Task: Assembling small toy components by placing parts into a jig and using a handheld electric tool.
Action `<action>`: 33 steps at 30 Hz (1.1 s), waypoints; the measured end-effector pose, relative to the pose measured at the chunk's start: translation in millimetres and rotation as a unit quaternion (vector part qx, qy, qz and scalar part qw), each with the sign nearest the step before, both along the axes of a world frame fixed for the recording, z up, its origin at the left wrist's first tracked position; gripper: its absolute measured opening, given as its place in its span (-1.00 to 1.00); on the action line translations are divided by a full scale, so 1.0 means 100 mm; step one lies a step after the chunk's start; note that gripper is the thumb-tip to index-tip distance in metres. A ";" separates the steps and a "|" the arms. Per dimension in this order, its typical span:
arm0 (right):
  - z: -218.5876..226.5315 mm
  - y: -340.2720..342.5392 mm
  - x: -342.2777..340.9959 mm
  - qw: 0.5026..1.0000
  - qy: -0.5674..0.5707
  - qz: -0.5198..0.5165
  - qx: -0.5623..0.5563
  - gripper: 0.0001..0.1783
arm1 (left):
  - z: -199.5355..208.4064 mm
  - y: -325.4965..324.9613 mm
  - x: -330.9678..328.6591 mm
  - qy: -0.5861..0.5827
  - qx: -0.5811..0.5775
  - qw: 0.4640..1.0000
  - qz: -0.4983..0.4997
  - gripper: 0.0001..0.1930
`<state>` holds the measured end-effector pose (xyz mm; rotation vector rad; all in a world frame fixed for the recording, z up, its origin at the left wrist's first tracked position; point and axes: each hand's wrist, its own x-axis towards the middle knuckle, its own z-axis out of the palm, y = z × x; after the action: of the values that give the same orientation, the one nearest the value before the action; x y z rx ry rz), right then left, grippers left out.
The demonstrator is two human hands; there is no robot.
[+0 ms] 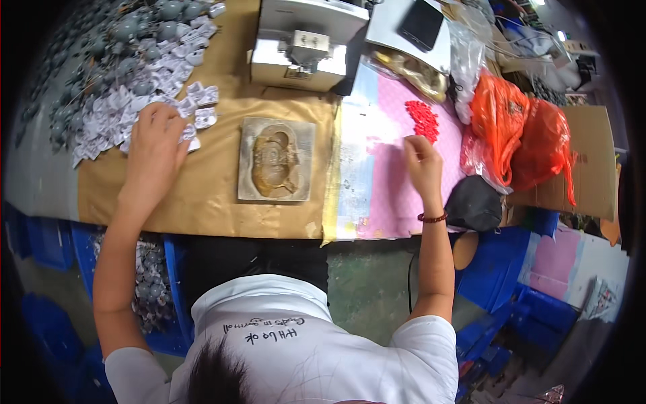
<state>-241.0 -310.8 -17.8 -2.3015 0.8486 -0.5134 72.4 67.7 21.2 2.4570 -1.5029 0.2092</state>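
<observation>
My left hand (156, 145) is over the near edge of a pile of white plastic parts (111, 116), its fingers bent down and close together. Whatever lies under those fingertips is hidden. Right of the middle, my right hand (425, 172) is just short of a small heap of red pieces (422, 120). Its thumb and fingers are curled together, and I cannot make out anything between them. Between both hands, a square metal mould block (304, 161) lies on the table, with a rounded hollow in its top.
Behind the block stands a white machine (303, 47) with a metal head. Grey round parts (124, 30) are heaped at the far left. Orange plastic bags (501, 118), a black pouch (474, 203) and a phone (422, 25) are on the right. Blue bins (176, 289) stand below the table.
</observation>
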 end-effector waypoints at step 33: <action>0.17 1.41 1.29 0.878 -0.109 0.416 -0.211 -0.68 | -0.13 -0.39 -0.16 0.216 -0.172 0.959 -0.064 -0.58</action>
<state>-112.4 -169.4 -0.8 -2.6304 -0.4342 -0.5674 56.6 28.4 8.5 1.9646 -1.2985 -0.0832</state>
